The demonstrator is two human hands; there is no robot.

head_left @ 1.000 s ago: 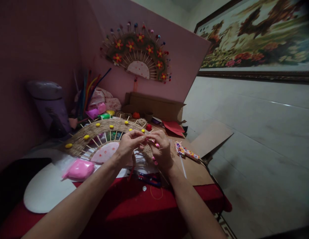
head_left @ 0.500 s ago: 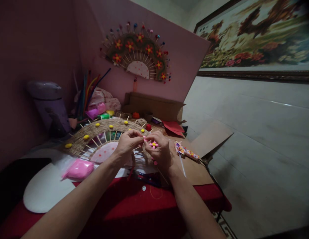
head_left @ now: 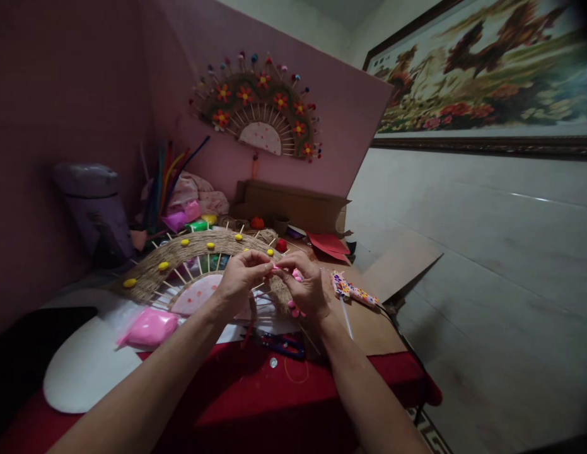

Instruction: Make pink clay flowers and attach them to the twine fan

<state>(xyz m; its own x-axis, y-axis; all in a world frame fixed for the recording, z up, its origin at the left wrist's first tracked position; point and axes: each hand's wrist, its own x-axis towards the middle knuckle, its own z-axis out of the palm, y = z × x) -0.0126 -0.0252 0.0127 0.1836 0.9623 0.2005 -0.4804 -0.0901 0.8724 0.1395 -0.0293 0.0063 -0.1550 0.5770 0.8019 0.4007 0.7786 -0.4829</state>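
Fingertips of my left hand [head_left: 246, 277] and my right hand [head_left: 302, 284] meet around a small piece of pink clay [head_left: 275, 268], pinched between them. Both hands are closed, held over the right end of a fan-shaped craft [head_left: 198, 243] made of twine and sticks. Yellow clay dots [head_left: 184, 242] line its twine band. Pink petals [head_left: 296, 308] show on the band just below my right hand, partly covered by it. A pink-white half circle [head_left: 198, 293] with reddish dots forms the fan's centre.
A bag of pink clay [head_left: 149, 326] lies left of my forearm. Scissors [head_left: 284, 343] rest on the red cloth [head_left: 227, 391] below my hands. A flower-patterned glue gun [head_left: 352, 290] lies right on cardboard [head_left: 383, 331]. A finished fan [head_left: 260, 110] hangs on the pink board behind.
Both hands stay together at the pink clay, with slight finger movement. The view has tilted a little, and more of the scissors shows.
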